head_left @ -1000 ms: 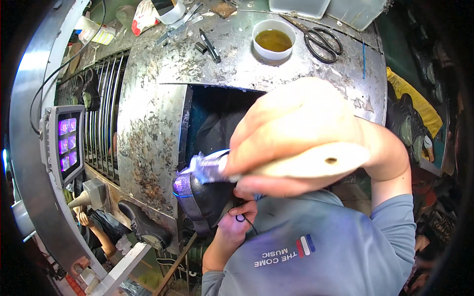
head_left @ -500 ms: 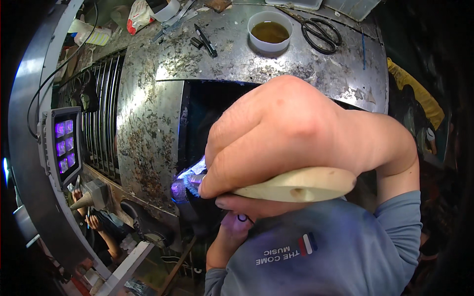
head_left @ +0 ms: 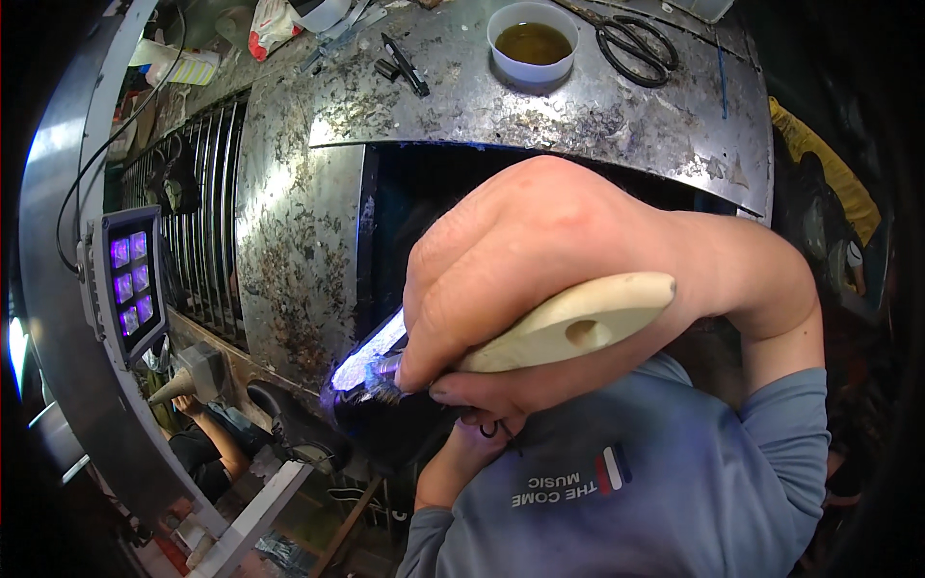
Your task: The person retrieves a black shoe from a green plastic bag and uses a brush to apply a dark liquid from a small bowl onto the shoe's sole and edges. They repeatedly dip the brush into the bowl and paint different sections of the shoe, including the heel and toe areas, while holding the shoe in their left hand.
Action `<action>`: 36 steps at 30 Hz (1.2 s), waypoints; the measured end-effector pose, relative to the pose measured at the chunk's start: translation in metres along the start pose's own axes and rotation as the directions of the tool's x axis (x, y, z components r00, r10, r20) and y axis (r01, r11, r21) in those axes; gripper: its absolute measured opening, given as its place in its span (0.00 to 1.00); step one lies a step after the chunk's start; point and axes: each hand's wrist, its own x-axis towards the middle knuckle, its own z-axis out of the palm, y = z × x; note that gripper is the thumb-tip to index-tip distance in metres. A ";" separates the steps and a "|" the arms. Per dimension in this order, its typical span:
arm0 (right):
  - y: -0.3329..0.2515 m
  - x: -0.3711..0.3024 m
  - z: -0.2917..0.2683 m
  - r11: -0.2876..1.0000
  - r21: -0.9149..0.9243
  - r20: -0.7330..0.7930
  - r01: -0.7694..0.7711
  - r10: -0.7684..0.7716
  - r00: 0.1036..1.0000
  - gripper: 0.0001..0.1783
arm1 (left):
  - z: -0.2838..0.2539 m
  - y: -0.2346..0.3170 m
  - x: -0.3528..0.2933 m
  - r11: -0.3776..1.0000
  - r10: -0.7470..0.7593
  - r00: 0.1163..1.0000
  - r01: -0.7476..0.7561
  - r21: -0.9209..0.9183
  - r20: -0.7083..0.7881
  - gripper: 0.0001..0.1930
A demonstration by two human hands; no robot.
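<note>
My right hand (head_left: 525, 255) is closed around a brush with a pale wooden handle (head_left: 540, 332), which has a hole near its end. Its bristles (head_left: 383, 385) touch what looks like a black shoe (head_left: 385, 424) just left of my fingertips. A pale band (head_left: 366, 361) along that shoe shines white and violet. My left hand (head_left: 474, 445) is mostly hidden below the right one, close to the shoe. Only its wrist area shows, with a thin black loop there, so its fingers cannot be made out.
A violet lamp panel (head_left: 133, 286) faces in from the left. Behind my hands, a worn metal bench (head_left: 438, 111) holds a white bowl of brown liquid (head_left: 533, 72), black scissors (head_left: 636, 50) and a marker (head_left: 405, 65). Another person's arm (head_left: 222, 443) and a black shoe (head_left: 289, 424) are at lower left.
The brush handle's free end has tipped upward. More of the shoe's dark side and bright pale band shows now. The view has shifted slightly, and the other person's hands have moved.
</note>
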 end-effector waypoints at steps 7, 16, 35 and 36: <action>0.005 -0.008 0.003 0.997 0.065 0.008 -0.037 0.036 0.999 0.07 | -0.010 0.005 0.006 0.996 -0.088 0.987 0.092 -0.023 0.134 0.23; 0.013 -0.017 0.004 0.990 0.124 0.020 -0.066 0.064 0.998 0.07 | -0.014 0.011 0.012 0.991 -0.123 0.972 0.131 -0.030 0.199 0.22; 0.015 -0.029 -0.033 0.965 -0.082 -0.141 -0.248 0.235 0.962 0.11 | 0.128 0.019 -0.045 0.351 0.805 0.474 0.103 0.931 -0.356 0.35; 0.016 -0.031 -0.035 0.966 -0.091 -0.146 -0.241 0.226 0.963 0.11 | 0.141 0.028 -0.059 0.215 0.854 0.448 0.156 0.964 -0.263 0.36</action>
